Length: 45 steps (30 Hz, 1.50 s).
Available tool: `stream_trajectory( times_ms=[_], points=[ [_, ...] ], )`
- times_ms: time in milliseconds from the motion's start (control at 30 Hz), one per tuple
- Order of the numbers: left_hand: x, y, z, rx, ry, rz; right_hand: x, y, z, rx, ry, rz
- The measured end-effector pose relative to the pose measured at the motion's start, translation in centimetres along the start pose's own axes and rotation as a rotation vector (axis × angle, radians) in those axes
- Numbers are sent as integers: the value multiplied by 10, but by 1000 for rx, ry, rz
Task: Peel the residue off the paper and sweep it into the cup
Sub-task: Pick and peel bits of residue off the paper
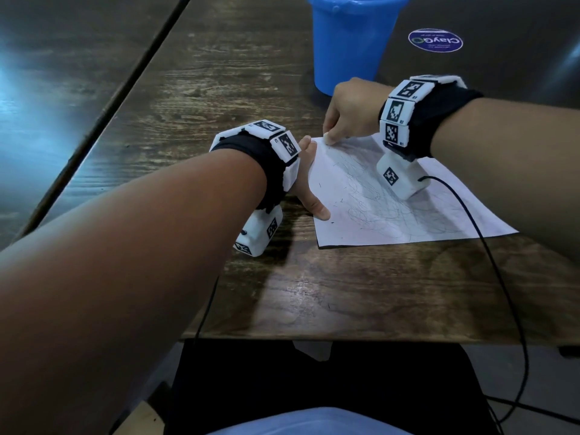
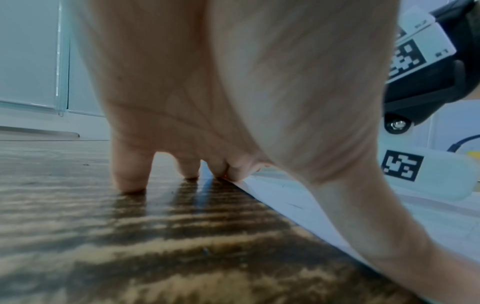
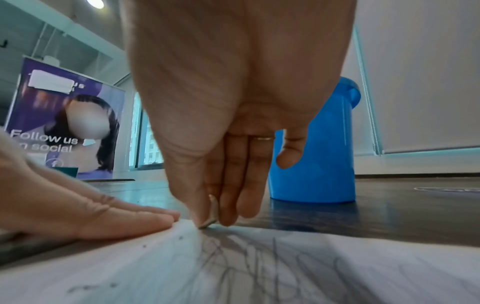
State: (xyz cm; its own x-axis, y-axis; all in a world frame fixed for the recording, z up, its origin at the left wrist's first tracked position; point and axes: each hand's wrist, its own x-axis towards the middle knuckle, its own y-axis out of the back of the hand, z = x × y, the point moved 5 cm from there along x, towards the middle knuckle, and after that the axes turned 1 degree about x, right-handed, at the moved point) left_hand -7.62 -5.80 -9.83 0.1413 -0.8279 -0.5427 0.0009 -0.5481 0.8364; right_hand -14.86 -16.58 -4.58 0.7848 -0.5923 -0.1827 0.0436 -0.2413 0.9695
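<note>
White paper covered in pencil scribbles lies at the centre of the head view on a dark wooden table. The left hand lies flat with straight fingers, its fingertips on the wood and its thumb on the sheet's left edge. The right hand pinches a small pale eraser between thumb and fingers, its tip touching the paper's upper left corner. Tiny dark crumbs dot the sheet. A blue cup stands upright at the top of the frame, just behind the right hand.
</note>
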Motion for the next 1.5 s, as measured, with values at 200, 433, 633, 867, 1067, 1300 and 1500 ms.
stream_trajectory(
  times_ms=[200,433,633,867,1067,1300,1500],
  points=[
    [2,-1,-3,-10,-13,34,-4,-2,-9,-10,43,-45],
    [-1,1,1,-2,-26,52,-10,-7,-17,-94,56,31],
    [1,0,-1,-16,-13,44,-20,-7,-14,-37,63,-88],
    [2,0,-2,-37,-30,52,-40,-14,-28,-85,153,-212],
    [2,2,2,-52,-35,44,-58,-21,-38,-141,207,-144],
    [-1,3,2,-73,-22,92,-72,-21,-34,-137,196,-129],
    [-5,4,6,-58,-6,111,-91,-33,-35,-44,295,-257]
  ],
)
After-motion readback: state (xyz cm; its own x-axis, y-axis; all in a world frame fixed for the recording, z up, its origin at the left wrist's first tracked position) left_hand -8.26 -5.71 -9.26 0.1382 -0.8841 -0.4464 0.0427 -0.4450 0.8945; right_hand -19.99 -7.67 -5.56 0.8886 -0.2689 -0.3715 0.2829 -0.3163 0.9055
